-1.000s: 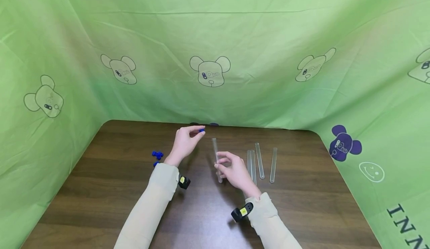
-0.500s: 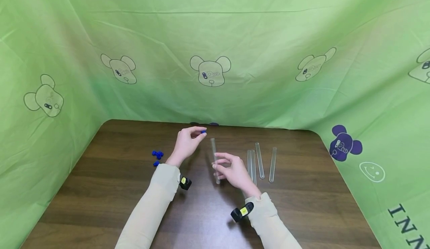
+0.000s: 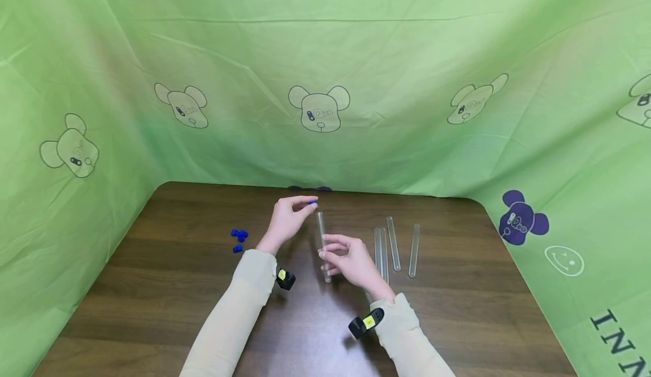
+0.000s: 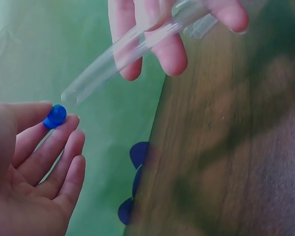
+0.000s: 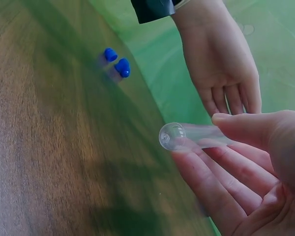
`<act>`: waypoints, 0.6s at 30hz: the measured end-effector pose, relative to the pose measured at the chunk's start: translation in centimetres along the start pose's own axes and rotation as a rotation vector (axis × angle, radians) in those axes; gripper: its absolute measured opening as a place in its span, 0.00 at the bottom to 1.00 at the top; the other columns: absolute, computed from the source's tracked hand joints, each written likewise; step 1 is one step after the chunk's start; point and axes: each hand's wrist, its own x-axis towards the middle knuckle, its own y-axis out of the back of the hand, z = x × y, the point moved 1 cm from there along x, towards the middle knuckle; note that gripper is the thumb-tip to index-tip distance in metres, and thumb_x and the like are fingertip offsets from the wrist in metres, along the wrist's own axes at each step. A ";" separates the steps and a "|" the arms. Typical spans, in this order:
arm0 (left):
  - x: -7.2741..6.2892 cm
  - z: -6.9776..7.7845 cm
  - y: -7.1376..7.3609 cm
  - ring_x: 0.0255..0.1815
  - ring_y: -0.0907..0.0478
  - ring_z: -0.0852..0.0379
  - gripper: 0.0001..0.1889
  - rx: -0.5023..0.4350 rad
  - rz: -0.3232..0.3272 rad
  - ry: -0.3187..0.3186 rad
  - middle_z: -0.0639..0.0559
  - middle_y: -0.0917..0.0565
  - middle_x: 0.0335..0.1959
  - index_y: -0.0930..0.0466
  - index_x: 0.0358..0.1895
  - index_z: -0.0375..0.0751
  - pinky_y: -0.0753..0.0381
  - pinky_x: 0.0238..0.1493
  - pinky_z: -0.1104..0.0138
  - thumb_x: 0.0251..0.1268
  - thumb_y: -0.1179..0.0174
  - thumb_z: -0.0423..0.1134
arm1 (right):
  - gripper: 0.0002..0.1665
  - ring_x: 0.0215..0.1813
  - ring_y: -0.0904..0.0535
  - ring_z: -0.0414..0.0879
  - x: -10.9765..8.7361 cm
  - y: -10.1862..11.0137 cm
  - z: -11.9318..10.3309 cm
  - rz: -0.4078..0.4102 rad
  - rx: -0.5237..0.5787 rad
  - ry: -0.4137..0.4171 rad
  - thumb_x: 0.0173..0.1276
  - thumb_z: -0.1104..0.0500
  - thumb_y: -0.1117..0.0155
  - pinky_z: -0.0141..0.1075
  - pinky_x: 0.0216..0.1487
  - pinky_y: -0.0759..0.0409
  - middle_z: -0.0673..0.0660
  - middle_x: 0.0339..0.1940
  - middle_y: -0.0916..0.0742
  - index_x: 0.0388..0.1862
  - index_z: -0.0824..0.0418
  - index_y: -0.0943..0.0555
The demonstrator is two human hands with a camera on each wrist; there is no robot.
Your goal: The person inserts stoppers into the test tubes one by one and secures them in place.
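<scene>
A small blue stopper is pinched between the thumb and forefinger of my left hand. My right hand grips a clear test tube between thumb and fingers, with its rounded end toward me. In the left wrist view the stopper lies just off the tube's open mouth, with a narrow gap between them. The other fingers of the left hand are loosely bent. Beyond the right hand in the right wrist view, the stopper is hidden.
Several blue stoppers lie on the brown table left of my left hand. More clear test tubes rest to the right of my right hand, some partly behind it. A green cloth hangs around the table's back and sides.
My left hand has moved slightly right and nearer with the stopper. The right hand has brought the tube a little left, so mouth and stopper are closer together.
</scene>
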 end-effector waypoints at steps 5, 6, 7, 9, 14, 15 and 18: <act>-0.1 -0.4 -0.4 0.47 0.14 0.55 0.13 -0.107 -0.021 0.054 0.50 0.10 0.43 0.12 0.54 0.40 0.20 0.54 0.59 0.71 0.34 0.38 | 0.28 0.34 0.12 0.63 -0.2 -0.1 -0.2 -0.007 -0.003 -0.007 0.70 0.70 0.33 0.48 0.35 0.12 0.75 0.48 0.15 0.67 0.76 0.28; -0.1 -0.5 -0.5 0.47 0.14 0.54 0.13 -0.139 -0.028 0.069 0.49 0.10 0.43 0.13 0.55 0.39 0.20 0.55 0.58 0.71 0.34 0.37 | 0.28 0.34 0.12 0.64 -0.3 -0.2 -0.3 -0.007 -0.006 -0.006 0.70 0.70 0.34 0.49 0.35 0.12 0.75 0.48 0.14 0.67 0.77 0.27; -0.2 -0.6 -0.6 0.47 0.14 0.53 0.14 -0.169 -0.034 0.087 0.49 0.10 0.44 0.13 0.56 0.38 0.20 0.56 0.58 0.71 0.35 0.37 | 0.28 0.35 0.13 0.65 -0.3 -0.2 -0.5 -0.008 -0.008 -0.006 0.70 0.71 0.34 0.50 0.35 0.12 0.74 0.47 0.14 0.67 0.77 0.27; -0.2 -0.7 -0.8 0.46 0.13 0.52 0.15 -0.231 -0.044 0.119 0.47 0.11 0.45 0.14 0.57 0.36 0.20 0.56 0.57 0.71 0.35 0.36 | 0.27 0.35 0.13 0.68 -0.6 -0.3 -1.0 -0.011 -0.014 -0.006 0.70 0.72 0.34 0.52 0.36 0.13 0.73 0.46 0.14 0.66 0.78 0.27; -0.4 -0.9 -1.0 0.44 0.13 0.49 0.14 -0.321 -0.061 0.169 0.43 0.12 0.48 0.15 0.57 0.35 0.18 0.55 0.57 0.73 0.37 0.35 | 0.25 0.36 0.14 0.71 -1.5 -0.6 -2.9 -0.018 -0.019 0.000 0.69 0.73 0.35 0.53 0.37 0.13 0.72 0.44 0.13 0.64 0.78 0.26; -0.4 -0.8 -1.0 0.44 0.13 0.49 0.14 -0.332 -0.064 0.173 0.42 0.12 0.49 0.15 0.57 0.35 0.18 0.55 0.57 0.73 0.37 0.35 | 0.25 0.36 0.14 0.71 -1.7 -0.6 -3.2 -0.017 -0.016 0.003 0.70 0.73 0.35 0.53 0.37 0.13 0.72 0.44 0.13 0.64 0.78 0.26; -0.5 -0.9 -1.1 0.43 0.13 0.49 0.14 -0.359 -0.075 0.185 0.41 0.12 0.49 0.15 0.57 0.34 0.18 0.55 0.58 0.73 0.37 0.34 | 0.25 0.36 0.14 0.71 -1.9 -0.6 -3.5 -0.017 -0.009 0.013 0.70 0.73 0.35 0.52 0.36 0.13 0.71 0.44 0.13 0.64 0.79 0.26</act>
